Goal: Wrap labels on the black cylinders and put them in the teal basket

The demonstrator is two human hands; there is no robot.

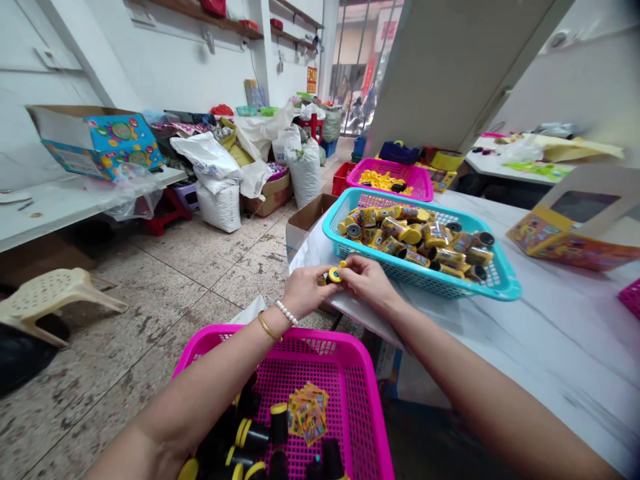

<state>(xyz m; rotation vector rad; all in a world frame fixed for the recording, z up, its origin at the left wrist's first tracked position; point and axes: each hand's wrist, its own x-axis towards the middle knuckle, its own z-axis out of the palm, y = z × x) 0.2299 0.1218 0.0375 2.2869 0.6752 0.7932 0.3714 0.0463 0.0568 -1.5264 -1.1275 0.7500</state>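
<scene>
Wrapped around a small yellow-and-black cylinder (334,275) are the fingers of my left hand (300,291), above the table's near corner. My right hand (369,280) pinches a small yellow piece (343,264) at the cylinder's yellow end. Most of the cylinder is hidden by my fingers. Below my arms, a pink basket (367,363) holds several black cylinders with yellow ends (257,435) and a pile of printed yellow stickers (309,413). Just beyond my right hand, a turquoise basket (506,287) is heaped with cylinders in colourful printed wraps (413,233).
Behind the turquoise basket stands a second pink basket (425,181) with small yellow parts (383,180). An open printed box (565,240) is on the marble-patterned table (560,333). At left are a plastic stool (57,297), white sacks (217,200) and a blue box (107,150).
</scene>
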